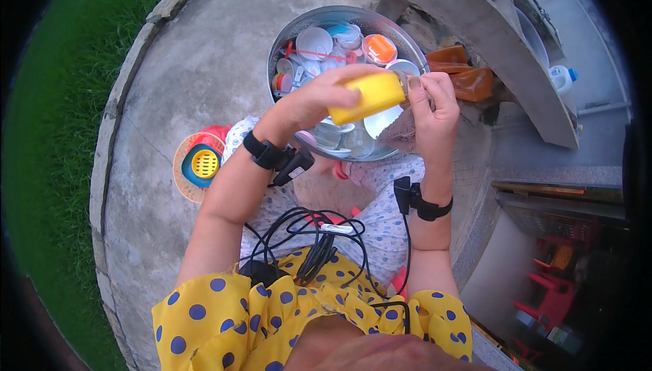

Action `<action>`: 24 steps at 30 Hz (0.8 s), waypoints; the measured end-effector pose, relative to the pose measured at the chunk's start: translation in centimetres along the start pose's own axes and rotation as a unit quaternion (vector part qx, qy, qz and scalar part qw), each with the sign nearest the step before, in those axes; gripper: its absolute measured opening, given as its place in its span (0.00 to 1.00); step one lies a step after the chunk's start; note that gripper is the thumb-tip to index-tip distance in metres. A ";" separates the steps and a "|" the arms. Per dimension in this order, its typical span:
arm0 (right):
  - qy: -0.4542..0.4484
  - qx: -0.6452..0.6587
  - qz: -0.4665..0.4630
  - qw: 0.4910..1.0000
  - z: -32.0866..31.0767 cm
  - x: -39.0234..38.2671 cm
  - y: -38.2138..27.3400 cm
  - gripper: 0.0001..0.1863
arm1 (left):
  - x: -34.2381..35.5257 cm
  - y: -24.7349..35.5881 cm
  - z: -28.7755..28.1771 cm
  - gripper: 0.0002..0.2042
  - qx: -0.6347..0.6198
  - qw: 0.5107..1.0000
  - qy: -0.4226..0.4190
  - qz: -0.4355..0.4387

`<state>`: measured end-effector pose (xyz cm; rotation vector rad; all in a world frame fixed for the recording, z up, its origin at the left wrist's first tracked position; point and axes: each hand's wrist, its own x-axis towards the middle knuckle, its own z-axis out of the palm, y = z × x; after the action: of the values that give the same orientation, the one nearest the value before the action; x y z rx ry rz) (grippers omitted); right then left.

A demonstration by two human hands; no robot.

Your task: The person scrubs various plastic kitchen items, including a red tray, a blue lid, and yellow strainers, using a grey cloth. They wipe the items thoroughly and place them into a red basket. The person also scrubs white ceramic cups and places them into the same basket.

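Observation:
Over a round metal basin (280, 37), my left hand (329, 91) grips a yellow block-shaped piece (372, 96), its kind unclear. My right hand (438, 99) is closed in a pinch at the right end of that piece. Below its fingers hangs a brownish, rough-looking cloth (399, 133), which seems to be in the pinch. Inside the basin are a white bowl (314, 41), a clear container with an orange lid (379, 49), white spoons and several other dishes. Part of the contents is hidden behind my hands.
Left of my legs, a stack of coloured plastic baskets (204, 164) stands on the concrete. Black cables (319, 249) lie coiled in my lap and run to the wrist straps. Beyond the basin, a sloping slab (489, 38) passes orange-brown pieces (468, 82) and a white jug (562, 79).

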<state>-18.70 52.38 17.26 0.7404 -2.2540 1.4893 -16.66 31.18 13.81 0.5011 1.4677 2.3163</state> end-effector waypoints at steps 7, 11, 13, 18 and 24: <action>0.049 -0.032 0.000 0.998 0.6 -0.3 0.1 0.07 | 0.9 0.7 0.6 0.32 -0.244 0.968 0.056 0.030; 0.075 -0.124 -0.132 0.981 1.2 -0.2 -0.6 0.07 | 1.2 0.3 0.6 0.33 -0.230 0.971 0.069 0.008; 0.045 -0.129 -0.155 0.978 2.0 -0.5 -0.7 0.08 | 1.3 -0.2 0.8 0.33 -0.223 0.972 0.071 -0.006; -0.007 -0.201 -0.216 0.956 3.0 -0.9 -0.5 0.12 | 1.3 -0.8 1.4 0.28 -0.171 0.981 0.095 -0.008; -0.015 -0.356 -0.127 0.926 3.1 -1.2 -1.6 0.09 | 1.2 -0.1 1.3 0.27 -0.164 0.982 0.095 -0.002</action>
<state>-16.81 49.30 16.60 0.7664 -2.3567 0.4688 -17.11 32.86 14.33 0.1895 1.1220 2.5929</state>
